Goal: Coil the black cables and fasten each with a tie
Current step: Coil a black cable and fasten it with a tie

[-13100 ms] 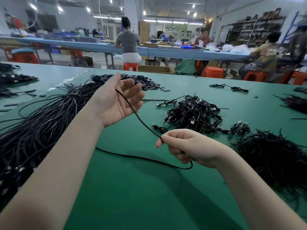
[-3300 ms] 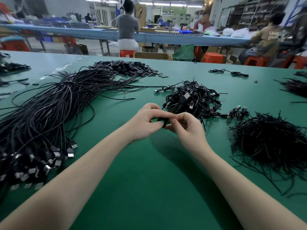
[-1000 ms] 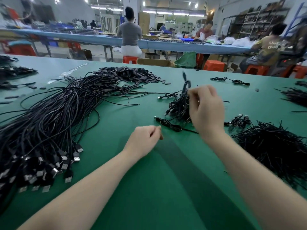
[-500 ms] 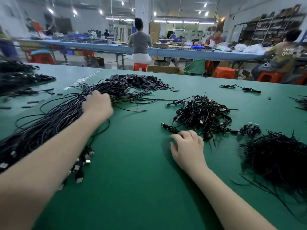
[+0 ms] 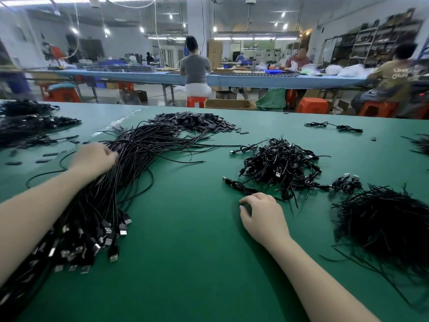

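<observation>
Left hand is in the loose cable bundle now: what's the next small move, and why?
Probably pinch one cable and draw it clear of the loose cable bundle. The left hand rests on the strands, though blur hides whether it grips one. The right hand rests on the green table holding nothing, beside the tied coil pile, free to begin coiling.

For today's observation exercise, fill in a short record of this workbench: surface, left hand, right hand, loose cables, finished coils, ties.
surface: green table
left hand: on the loose cables, fingers blurred, grip unclear
right hand: resting on the table, fingers loosely curled, holding nothing
loose cables: long bundle at left, plugs toward the near edge
finished coils: heap right of centre
ties: dark pile at far right
</observation>
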A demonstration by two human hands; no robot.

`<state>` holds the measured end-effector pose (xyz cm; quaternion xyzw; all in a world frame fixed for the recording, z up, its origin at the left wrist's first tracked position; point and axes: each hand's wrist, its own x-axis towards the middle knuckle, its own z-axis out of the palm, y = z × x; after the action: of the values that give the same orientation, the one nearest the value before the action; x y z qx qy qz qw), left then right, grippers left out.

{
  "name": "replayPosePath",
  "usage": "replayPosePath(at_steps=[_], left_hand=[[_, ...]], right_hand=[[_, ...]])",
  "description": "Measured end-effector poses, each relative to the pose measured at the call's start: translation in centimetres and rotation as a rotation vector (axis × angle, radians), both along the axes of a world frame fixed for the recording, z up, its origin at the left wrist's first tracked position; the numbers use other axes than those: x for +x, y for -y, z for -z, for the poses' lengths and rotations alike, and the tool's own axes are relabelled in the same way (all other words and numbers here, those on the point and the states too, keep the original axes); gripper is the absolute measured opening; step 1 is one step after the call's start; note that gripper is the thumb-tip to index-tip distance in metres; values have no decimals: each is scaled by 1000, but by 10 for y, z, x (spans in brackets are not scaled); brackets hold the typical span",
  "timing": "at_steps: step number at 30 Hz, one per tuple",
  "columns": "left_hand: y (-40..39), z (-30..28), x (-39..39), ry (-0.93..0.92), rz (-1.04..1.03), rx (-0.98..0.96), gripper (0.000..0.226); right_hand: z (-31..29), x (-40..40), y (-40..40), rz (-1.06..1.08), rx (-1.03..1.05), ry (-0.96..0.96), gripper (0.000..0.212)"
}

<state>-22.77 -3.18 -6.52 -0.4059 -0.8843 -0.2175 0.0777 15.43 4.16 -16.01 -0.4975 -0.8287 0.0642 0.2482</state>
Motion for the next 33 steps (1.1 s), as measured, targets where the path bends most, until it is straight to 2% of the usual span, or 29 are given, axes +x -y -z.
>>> replayPosePath(at_steps=[2,3,5,8,11,14,17,19,22,24,26,28,33], left_hand=[[-1,-27,-6,287,-1,427,29],[-1,-43,-8,369,7,623,26],[-4,-78,-8,381,90,796,22],[-9,-124,27,388,295,738,19],[-9,-153,94,318,540,653,14],[1,-137,162,233,793,400,16],[-4,-96,217,231,943,183,19],[-9,-75,241,308,991,72,19],[-14,-54,250,564,1049,105,13],[-16,-47,243,676,1078,118,16],[-18,-44,229,637,1075,35,23],[-22,-43,214,458,1011,-28,20],[-38,-29,181,-41,553,123,8]], right_hand=[[-1,0,0,3,2,-5,25],[-1,0,-1,4,1,-7,25],[0,0,-3,-5,-2,-15,24],[-1,0,0,-26,4,-27,25],[-17,1,6,-51,152,-249,38],[-56,2,13,-175,177,-540,59],[-95,6,24,-326,84,-615,78],[-112,13,27,-359,33,-558,71],[-126,28,24,-340,-86,-438,40],[-129,38,18,-311,-123,-375,25],[-132,48,14,-305,-195,-422,12],[-135,58,9,-287,-260,-503,9],[-135,68,4,-270,-374,-468,23]])
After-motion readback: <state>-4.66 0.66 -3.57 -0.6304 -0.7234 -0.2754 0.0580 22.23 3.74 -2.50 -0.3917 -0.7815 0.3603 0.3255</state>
